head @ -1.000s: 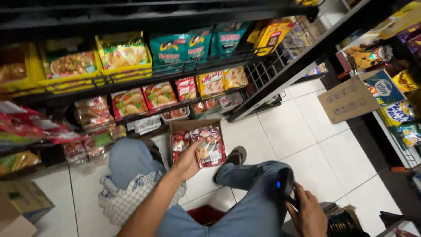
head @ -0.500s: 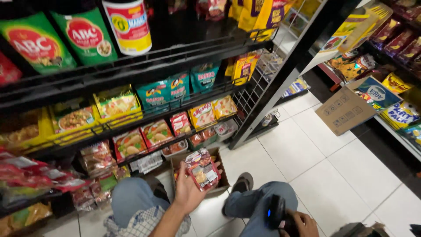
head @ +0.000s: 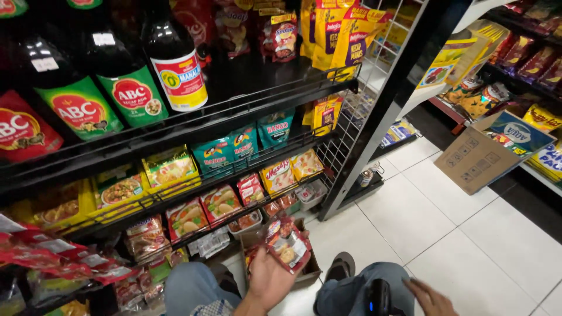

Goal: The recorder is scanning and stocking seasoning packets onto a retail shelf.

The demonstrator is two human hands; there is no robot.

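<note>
Shop aisle, white tiled floor point(head: 462, 234), black wire shelving point(head: 234, 117) packed with sauce bottles up top and seasoning sachets lower down. Person crouched in front of it, knees in jeans at the bottom of frame.

Left hand point(head: 266, 278) raised, fingers curled round a red seasoning packet point(head: 287, 246), thumb and fingers closed on its lower edge; packet tilted, held just above the open cardboard box point(head: 310, 266) on the floor, and just below the lowest shelf rows. More red packets seem to sit in that box, partly hidden by the hand.

Right hand point(head: 430, 295) low at the right of the box, near the right knee, fingers loosely spread, holding nothing. A black handheld scanner point(head: 374, 298) with a blue light rests on the thigh just beside it; touching or not, cannot tell.

Step in hand, as I judge it: a packet lifted out of the box, mid-carry toward the shelf. Next move would call for finding the matching row and sliding it in upright without knocking neighbours.
</note>
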